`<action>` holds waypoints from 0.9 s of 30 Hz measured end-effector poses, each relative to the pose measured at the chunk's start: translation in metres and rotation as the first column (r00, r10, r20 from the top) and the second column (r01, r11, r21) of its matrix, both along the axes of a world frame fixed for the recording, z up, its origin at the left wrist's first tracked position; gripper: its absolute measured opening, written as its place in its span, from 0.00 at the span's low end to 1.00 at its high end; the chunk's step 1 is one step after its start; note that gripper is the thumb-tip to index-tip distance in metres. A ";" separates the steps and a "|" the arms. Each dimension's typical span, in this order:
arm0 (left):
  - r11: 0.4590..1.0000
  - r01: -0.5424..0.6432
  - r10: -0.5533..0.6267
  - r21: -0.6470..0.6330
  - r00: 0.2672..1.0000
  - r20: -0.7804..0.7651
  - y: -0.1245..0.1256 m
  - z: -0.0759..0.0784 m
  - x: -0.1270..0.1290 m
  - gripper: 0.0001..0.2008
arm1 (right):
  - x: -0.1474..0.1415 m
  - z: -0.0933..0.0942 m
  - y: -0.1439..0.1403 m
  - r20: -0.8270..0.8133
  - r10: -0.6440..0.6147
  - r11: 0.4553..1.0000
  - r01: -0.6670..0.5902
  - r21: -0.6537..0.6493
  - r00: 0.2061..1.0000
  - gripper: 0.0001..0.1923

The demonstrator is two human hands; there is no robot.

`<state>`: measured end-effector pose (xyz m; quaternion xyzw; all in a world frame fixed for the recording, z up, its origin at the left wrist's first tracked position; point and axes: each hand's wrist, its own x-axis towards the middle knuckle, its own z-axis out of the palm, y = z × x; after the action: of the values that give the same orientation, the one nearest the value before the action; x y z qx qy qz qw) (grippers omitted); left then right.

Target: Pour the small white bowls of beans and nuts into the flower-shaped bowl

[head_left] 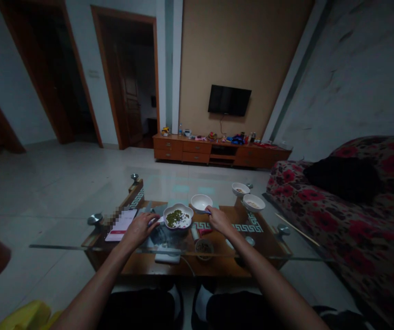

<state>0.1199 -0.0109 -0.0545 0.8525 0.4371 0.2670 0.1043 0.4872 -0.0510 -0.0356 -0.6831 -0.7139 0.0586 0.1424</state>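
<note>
My left hand (pixel 143 225) is closed around the short handle at the left side of a white flower-shaped bowl (pixel 188 215). Green beans (pixel 174 216) cover much of its bottom, with a few darker bits at the right. Just beyond and to the right is a round white bowl (pixel 202 201), which looks bare inside. Fingers of my right hand (pixel 219 220) are wrapped around a purple handle (pixel 208 210) at that bowl's near right edge. Both bowls are side by side over the glass table (pixel 62 238); whether they touch it is hard to tell.
Two more white bowls, one farther back (pixel 241 185) and one nearer (pixel 253 201), hold small contents at the right. Papers (pixel 123 224) lie at the left. A round container (pixel 204 247) shows below the glass. A flowered sofa (pixel 348 238) borders the right; a TV cabinet (pixel 197 149) stands behind.
</note>
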 end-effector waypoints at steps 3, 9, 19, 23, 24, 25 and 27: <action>1.000 -0.008 0.008 0.007 0.999 -0.031 -0.002 0.002 0.002 0.14 | -0.010 -0.001 0.024 -0.014 0.027 1.000 -0.027 -0.007 1.000 0.24; 0.998 -0.060 0.061 0.014 0.996 -0.066 -0.012 0.001 0.008 0.12 | -0.050 -0.006 0.081 -0.061 0.021 1.000 -0.021 0.010 0.998 0.24; 0.890 -0.456 0.457 0.024 0.889 -0.044 -0.006 0.014 -0.051 0.29 | 0.073 0.033 0.052 -0.099 -0.247 0.956 0.259 0.137 0.964 0.30; 0.842 -0.539 0.536 -0.018 0.840 -0.084 -0.004 0.019 -0.070 0.37 | 0.174 0.036 -0.006 0.040 -0.628 0.768 0.611 0.192 0.777 0.25; 0.836 -0.549 0.547 -0.008 0.834 -0.078 -0.004 0.021 -0.068 0.38 | 0.190 0.034 -0.020 0.057 -0.656 0.748 0.638 0.182 0.753 0.24; 0.839 -0.543 0.543 0.013 0.838 -0.058 -0.004 0.025 -0.065 0.39 | 0.200 0.030 -0.031 0.071 -0.674 0.735 0.657 0.171 0.735 0.24; 0.864 -0.500 0.502 0.065 0.865 -0.011 -0.007 0.032 -0.054 0.40 | 0.209 0.020 -0.046 0.102 -0.664 0.747 0.650 0.139 0.741 0.24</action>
<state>0.0662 -0.0176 -0.0226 0.7162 0.6364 0.2863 -0.0001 0.6966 -0.0967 -0.0153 -0.8857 -0.4376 -0.0790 0.1337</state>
